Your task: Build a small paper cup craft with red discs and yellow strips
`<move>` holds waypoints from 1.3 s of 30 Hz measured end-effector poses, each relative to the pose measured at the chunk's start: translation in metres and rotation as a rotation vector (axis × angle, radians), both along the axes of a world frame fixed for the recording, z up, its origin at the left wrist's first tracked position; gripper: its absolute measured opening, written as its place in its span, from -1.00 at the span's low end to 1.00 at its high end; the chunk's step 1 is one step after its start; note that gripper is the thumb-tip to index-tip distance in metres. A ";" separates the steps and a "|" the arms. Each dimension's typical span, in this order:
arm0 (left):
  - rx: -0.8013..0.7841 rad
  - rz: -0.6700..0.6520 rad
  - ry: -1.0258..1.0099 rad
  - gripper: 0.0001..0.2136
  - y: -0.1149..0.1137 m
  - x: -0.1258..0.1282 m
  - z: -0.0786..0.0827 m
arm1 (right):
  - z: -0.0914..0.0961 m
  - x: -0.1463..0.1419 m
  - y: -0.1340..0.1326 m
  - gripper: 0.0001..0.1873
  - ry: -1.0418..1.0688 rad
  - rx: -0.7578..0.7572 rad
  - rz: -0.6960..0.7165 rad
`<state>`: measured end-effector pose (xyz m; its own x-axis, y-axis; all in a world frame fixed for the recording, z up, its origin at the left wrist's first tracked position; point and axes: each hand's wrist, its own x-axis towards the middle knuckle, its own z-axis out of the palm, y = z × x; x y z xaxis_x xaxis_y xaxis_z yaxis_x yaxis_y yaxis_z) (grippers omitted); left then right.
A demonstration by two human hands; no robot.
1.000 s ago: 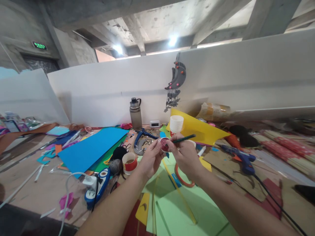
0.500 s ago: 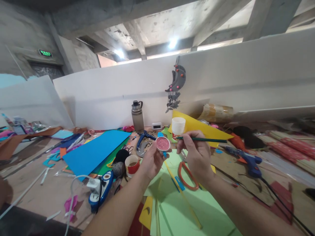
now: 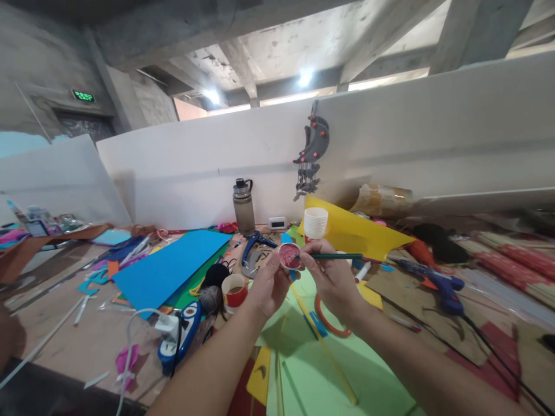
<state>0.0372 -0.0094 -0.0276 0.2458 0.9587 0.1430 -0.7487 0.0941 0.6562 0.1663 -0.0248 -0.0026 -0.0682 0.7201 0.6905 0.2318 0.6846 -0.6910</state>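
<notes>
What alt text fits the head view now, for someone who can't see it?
The left hand holds a round white-rimmed pink piece; the right hand holds a slim green tool against or near its face. Green paper lies beneath them.

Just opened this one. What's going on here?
A person holds a small pink-faced round piece in the left hand. The right hand grips a slim dark green tool, its tip at the pink face; whether it touches is too small to tell. Both hands are above light green paper, with a red-and-white cup off to the left and stacked white cups behind.
</notes>
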 end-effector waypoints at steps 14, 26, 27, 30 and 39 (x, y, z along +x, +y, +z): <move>0.060 0.030 0.016 -0.77 0.000 0.002 -0.002 | 0.005 0.000 -0.004 -0.88 -0.122 0.038 -0.027; 0.064 -0.003 0.008 -0.76 -0.006 0.004 0.003 | 0.008 0.000 -0.004 -0.87 -0.129 0.084 -0.103; 0.070 -0.006 0.010 -0.77 -0.006 0.005 0.003 | 0.007 0.000 -0.003 -0.87 -0.129 0.091 -0.111; 0.092 -0.009 0.018 -0.77 -0.006 0.006 0.002 | 0.006 0.000 -0.002 -0.86 -0.134 0.111 -0.144; 0.077 0.004 0.048 -0.74 -0.006 0.006 0.001 | 0.004 0.001 0.000 -0.85 -0.148 0.142 -0.195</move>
